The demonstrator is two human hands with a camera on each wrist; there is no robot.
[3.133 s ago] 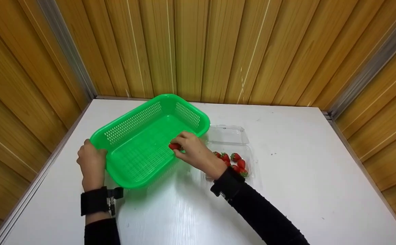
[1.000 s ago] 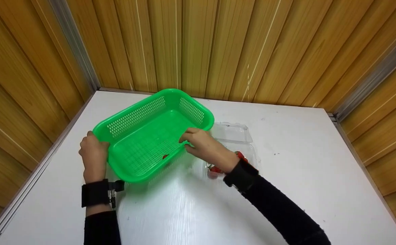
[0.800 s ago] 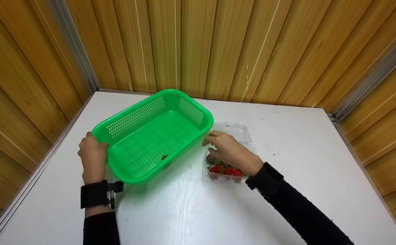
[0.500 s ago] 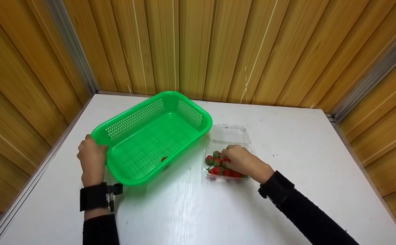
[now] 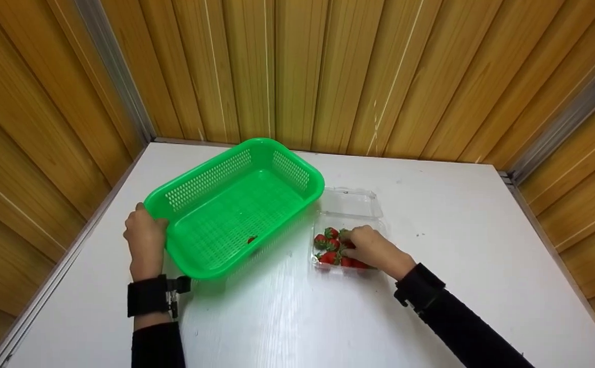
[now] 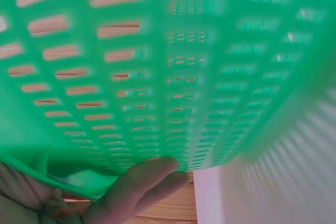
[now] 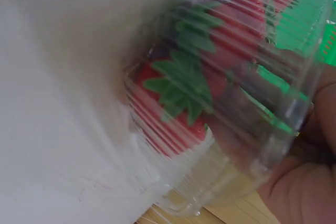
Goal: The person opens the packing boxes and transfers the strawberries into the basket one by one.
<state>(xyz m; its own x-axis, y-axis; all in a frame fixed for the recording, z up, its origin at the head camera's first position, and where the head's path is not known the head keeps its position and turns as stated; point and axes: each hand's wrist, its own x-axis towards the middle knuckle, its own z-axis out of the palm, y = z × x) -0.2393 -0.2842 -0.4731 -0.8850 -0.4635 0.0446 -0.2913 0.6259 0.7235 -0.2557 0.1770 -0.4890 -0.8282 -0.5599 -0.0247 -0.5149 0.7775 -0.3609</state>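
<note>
The strawberries lie clustered just under and to the left of my right fingers, red with green leafy tops, inside a clear plastic container. My right hand reaches down into that container with its fingers bent among the fruit; the tips are hidden, so I cannot tell whether they have hold of a berry. In the right wrist view, red fruit and green leaves show through the container's ribbed side, close to my fingers, and part of my hand shows blurred through the plastic. The lid is folded back, lying beyond my right fingers.

Left of those fingers, between my 2 hands, is the green basket, with rows of small holes in its sides. 1 lone strawberry lies in it, by the long side nearer to me and partly hidden behind the rim. My left hand grips the basket by its left end, fingers curled about the rim; in the left wrist view the holed side rises above them.

A black strap sits behind my right fingers at the wrist, with a black sleeve further back. The white table spreads below my fingers, and the wood-grain wall stands well beyond them.
</note>
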